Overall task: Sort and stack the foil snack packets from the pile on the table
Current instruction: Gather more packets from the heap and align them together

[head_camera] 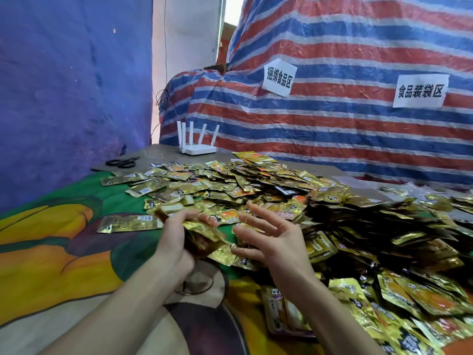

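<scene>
My left hand (176, 242) grips a packet stack (204, 239); my right hand (273, 239) is spread wide beside it. Bare cloth (51, 252) lies left of the pile (268, 185).

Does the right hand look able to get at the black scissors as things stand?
Probably not without a stretch. The right hand is open and free, but the scissors lie at the far left corner, beyond the pile, and the left hand, holding packets, sits across the way.
</scene>
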`<action>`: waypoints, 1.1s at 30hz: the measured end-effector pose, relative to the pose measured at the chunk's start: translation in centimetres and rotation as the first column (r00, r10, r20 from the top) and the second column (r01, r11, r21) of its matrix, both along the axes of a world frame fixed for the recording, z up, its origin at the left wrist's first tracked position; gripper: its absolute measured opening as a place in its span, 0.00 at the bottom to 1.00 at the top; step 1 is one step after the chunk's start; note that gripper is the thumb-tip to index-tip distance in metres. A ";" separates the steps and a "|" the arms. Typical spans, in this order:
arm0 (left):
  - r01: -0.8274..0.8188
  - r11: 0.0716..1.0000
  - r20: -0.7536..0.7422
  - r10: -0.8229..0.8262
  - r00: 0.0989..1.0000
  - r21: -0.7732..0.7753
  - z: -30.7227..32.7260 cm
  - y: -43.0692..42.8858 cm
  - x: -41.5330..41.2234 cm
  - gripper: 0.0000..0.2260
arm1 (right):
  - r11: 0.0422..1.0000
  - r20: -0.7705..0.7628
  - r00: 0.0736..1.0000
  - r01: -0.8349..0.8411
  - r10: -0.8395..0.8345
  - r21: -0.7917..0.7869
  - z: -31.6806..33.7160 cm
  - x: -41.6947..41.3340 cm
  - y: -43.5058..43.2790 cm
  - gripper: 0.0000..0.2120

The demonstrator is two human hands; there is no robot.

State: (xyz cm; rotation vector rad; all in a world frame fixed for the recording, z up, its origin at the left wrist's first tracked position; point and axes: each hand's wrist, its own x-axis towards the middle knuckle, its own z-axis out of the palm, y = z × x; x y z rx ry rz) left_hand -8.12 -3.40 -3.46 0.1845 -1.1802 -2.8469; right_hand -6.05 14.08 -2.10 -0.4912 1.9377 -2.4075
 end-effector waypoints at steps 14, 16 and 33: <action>-0.021 0.975 -0.129 0.050 0.990 0.221 0.3 0.9 0.2 0.07 | 0.959 -0.214 0.968 0.176 -0.128 0.224 -1.1 1.9 -3.3 0.34; -0.007 0.974 -0.115 0.034 0.993 0.226 0.3 1.3 0.2 0.07 | 0.952 -0.232 0.960 0.208 -0.155 0.227 -1.1 1.9 -3.3 0.35; -0.217 0.974 0.013 0.217 0.976 0.059 1.0 1.4 1.0 0.10 | 0.942 -0.265 0.945 0.252 -0.190 0.221 -1.5 1.4 -3.5 0.35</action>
